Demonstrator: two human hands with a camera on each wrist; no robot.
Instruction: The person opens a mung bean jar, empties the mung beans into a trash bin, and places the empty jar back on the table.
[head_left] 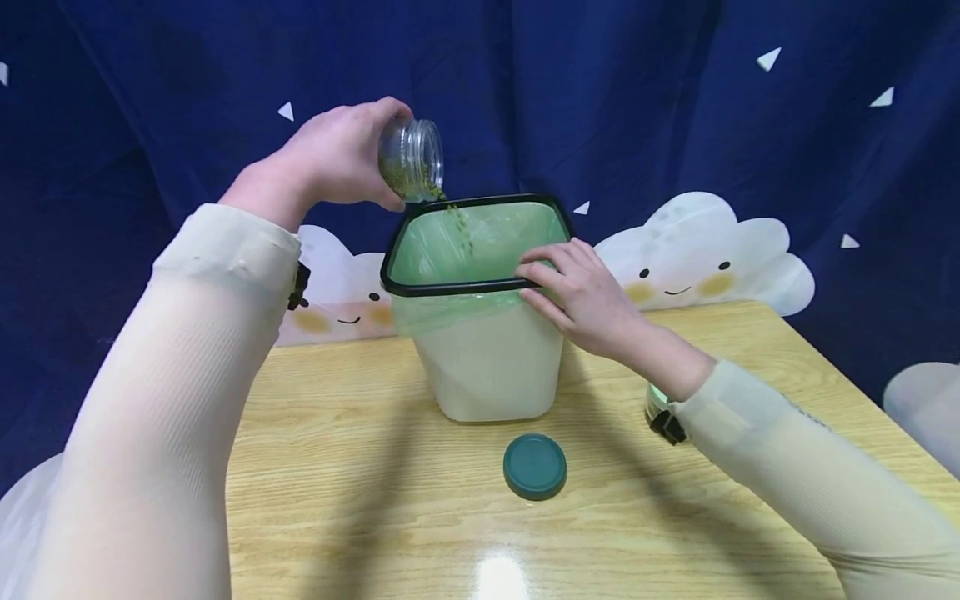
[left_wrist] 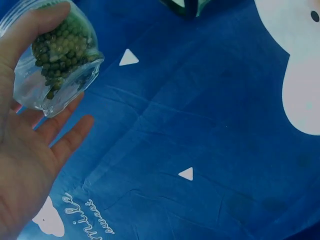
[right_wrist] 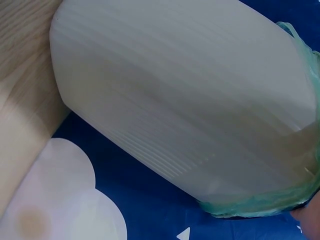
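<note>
My left hand (head_left: 330, 158) grips a clear glass jar (head_left: 416, 158), tipped sideways with its mouth over the left rear of the trash bin (head_left: 495, 367). Green mung beans (left_wrist: 62, 47) lie along the jar's lower side in the left wrist view, and a thin stream of them falls into the bin. A light green liner bag (head_left: 435, 258) lines the white bin and is folded out under its black rim (head_left: 465, 288). At the rim's right front corner, my right hand (head_left: 585, 296) holds on, fingers over the edge and thumb outside.
A dark green round lid (head_left: 535, 465) lies on the wooden table (head_left: 315, 467) in front of the bin. Partly hidden by my right forearm is another glass container (head_left: 656, 400). A blue curtain (head_left: 480, 92) with cloud prints hangs behind.
</note>
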